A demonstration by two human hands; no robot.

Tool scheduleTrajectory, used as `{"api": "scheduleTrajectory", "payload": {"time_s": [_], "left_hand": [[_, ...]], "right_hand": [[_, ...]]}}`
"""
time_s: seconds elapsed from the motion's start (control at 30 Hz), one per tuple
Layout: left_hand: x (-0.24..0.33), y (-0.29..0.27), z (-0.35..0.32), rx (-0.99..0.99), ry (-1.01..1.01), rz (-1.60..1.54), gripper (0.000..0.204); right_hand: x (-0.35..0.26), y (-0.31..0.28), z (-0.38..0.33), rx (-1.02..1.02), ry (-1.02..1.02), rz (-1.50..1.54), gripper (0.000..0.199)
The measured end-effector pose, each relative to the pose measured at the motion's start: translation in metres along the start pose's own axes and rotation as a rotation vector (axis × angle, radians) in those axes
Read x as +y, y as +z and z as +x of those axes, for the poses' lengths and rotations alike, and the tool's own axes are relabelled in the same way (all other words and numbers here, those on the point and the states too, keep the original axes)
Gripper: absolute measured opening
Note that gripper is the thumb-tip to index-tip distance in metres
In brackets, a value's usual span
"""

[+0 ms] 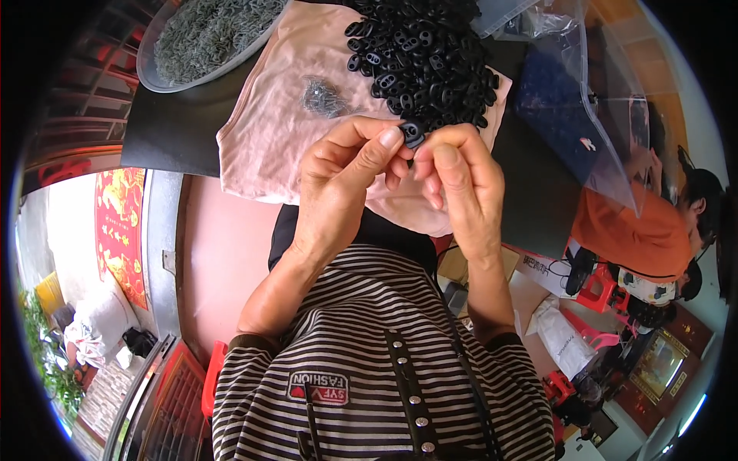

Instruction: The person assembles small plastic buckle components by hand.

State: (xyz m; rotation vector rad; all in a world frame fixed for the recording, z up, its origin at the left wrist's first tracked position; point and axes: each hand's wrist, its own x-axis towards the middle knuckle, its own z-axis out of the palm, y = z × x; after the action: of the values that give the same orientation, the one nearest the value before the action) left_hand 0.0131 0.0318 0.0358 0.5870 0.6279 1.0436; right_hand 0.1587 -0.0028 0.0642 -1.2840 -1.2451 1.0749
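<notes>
Both hands, left hand and right hand, pinch one black plastic piece; a far large pile of black pieces seemingly awaits, with small metal springs nearby.

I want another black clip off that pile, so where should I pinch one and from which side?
Take one from the near edge of the pile of black clips, where they lie loose on the pink cloth. Come from your side and pinch across its narrow sides, probably easiest, as both hands now pinch the small black clip.
</notes>
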Motion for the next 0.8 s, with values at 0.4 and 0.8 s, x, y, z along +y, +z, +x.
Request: {"api": "scheduleTrajectory", "payload": {"time_s": [0.4, 0.8], "left_hand": [[0.009, -0.007, -0.002, -0.107, -0.15, -0.065, 0.016], [0.001, -0.008, -0.006, -0.073, 0.021, 0.248, 0.015]], "right_hand": [[-0.006, -0.004, 0.008, -0.127, -0.133, 0.147, 0.028], [-0.006, -0.006, 0.007, -0.104, 0.019, 0.167, 0.021]]}}
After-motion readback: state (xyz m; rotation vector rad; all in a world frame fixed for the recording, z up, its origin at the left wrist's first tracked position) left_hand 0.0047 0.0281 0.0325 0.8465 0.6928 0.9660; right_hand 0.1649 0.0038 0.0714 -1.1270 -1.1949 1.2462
